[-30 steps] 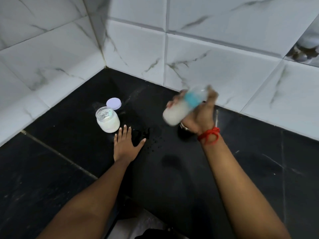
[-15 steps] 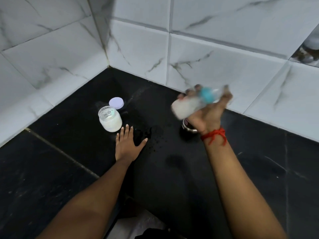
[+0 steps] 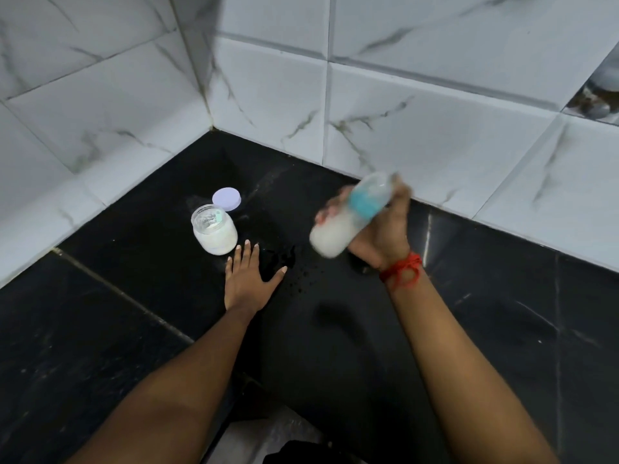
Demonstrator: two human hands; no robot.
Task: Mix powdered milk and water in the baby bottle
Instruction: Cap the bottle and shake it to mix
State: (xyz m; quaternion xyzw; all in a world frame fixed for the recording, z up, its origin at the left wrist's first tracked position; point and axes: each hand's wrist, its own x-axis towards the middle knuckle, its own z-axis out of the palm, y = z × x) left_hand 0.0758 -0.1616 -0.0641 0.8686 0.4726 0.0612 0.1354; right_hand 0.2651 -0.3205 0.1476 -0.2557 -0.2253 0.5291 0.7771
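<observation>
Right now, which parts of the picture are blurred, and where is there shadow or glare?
Head view: the baby bottle in the right hand is smeared by motion blur; the jar, its lid and the left hand are sharp; a soft shadow lies on the black surface below the bottle; a thin glare streak shines beside the right wrist.

Baby bottle (image 3: 345, 226) steeper than before, base lower (blurred).

i can read no words or numbers on the blurry bottle (image 3: 346, 221) or the jar (image 3: 215, 235) by my left hand (image 3: 246, 283).
</observation>
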